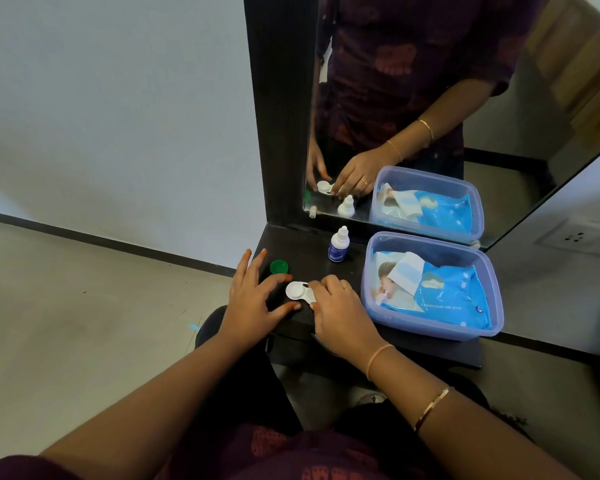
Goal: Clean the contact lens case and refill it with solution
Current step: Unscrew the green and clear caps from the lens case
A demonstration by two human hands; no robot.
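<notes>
White contact lens case point(300, 291) lies flat on the dark shelf point(312, 251) near its front edge, left of centre. One well faces up uncapped; its green cap point(279, 267) sits just behind and to the left, close to the shelf's left edge, probably parked there within reach. Right hand point(340, 310) covers the case's right half, fingers curled together over it; likely gripping or twisting the second cap, but what they pinch is hidden, cannot tell. Left hand point(253, 296) is beside the case with fingers spread apart, thumb and forefinger tips at or nearly at the open well, apparently steadying it against turning; contact not clear. Solution bottle point(338, 244) stands upright, capped, toward the back edge near the mirror point(430, 98), apart from the case, so refilling has not begun, by my reading. Clear tub point(492, 271) holding a blue wet wipes pack point(440, 292) takes the shelf's right end, just beside the right hand, handy for wiping the wells. Step looks like opening the case.
</notes>
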